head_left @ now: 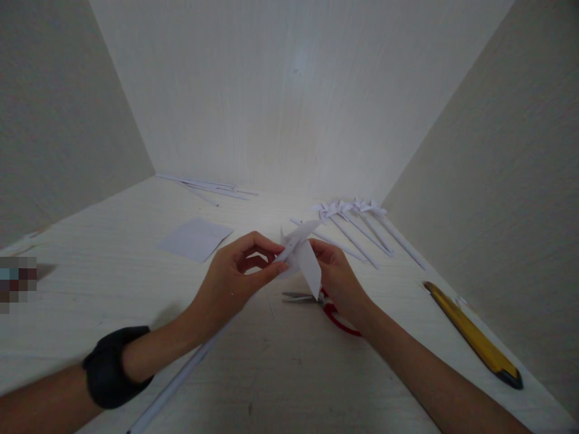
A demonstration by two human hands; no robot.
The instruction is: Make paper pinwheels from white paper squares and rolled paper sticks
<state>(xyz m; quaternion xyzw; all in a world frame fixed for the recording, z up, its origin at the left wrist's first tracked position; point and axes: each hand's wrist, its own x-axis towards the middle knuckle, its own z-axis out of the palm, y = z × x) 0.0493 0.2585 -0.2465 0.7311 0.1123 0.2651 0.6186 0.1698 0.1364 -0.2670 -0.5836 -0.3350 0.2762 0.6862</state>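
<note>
Two hands meet above the middle of the desk (113, 265): your left hand (233, 280) and right hand (338, 278) each pinch the folded paper (302, 256) between them, grip closed on it. Red-handled scissors (316, 301) lie beneath; finished paper pinwheels (357, 226) rest toward the far right corner.

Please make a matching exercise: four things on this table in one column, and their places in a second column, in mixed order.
1. scissors
2. yellow utility knife
3. flat paper square
4. finished paper pinwheels

a. near the table's right edge
b. far right corner, laid in a row
c. under the right hand
d. beyond the left hand

Pairs: 1-c, 2-a, 3-d, 4-b
</note>
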